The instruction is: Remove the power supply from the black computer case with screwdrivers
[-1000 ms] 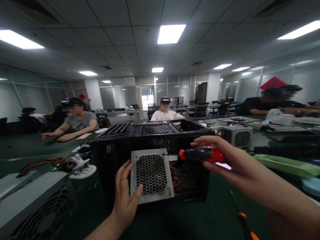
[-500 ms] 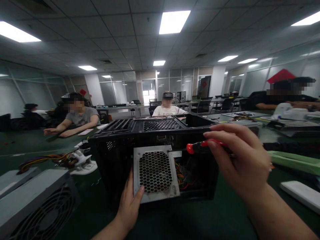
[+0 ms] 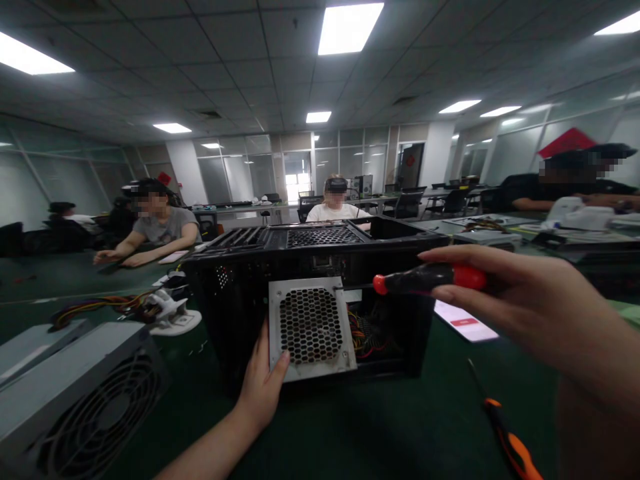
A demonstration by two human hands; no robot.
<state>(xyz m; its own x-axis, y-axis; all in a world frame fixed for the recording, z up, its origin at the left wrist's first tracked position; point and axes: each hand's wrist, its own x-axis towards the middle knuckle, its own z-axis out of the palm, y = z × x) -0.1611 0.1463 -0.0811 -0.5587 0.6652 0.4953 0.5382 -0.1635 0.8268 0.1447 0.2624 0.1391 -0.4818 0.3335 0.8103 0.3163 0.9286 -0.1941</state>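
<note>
In front of me stands a black computer case [image 3: 310, 257], its side open. A grey power supply [image 3: 277, 333] with a honeycomb vent sits slightly tilted in the opening. My left hand [image 3: 263, 380] grips its lower left edge, thumb on the front face and fingers round the side. My right hand [image 3: 505, 293] is closed on a black and red screwdriver [image 3: 420, 280], held nearly level. The shaft points left, and its tip appears to meet the upper right corner of the power supply. Coloured cables [image 3: 357, 330] show inside the case to the right.
Another power supply with a fan grille [image 3: 107, 407] lies at the left, near a white stand-like object [image 3: 173, 317]. On the right are a second screwdriver [image 3: 505, 427] with an orange and black handle and a lit phone [image 3: 467, 320]. Several people sit at tables around.
My right hand has shifted right and turned, showing more of the screwdriver's handle. The phone and second screwdriver have come into view. My left hand still grips the power supply.
</note>
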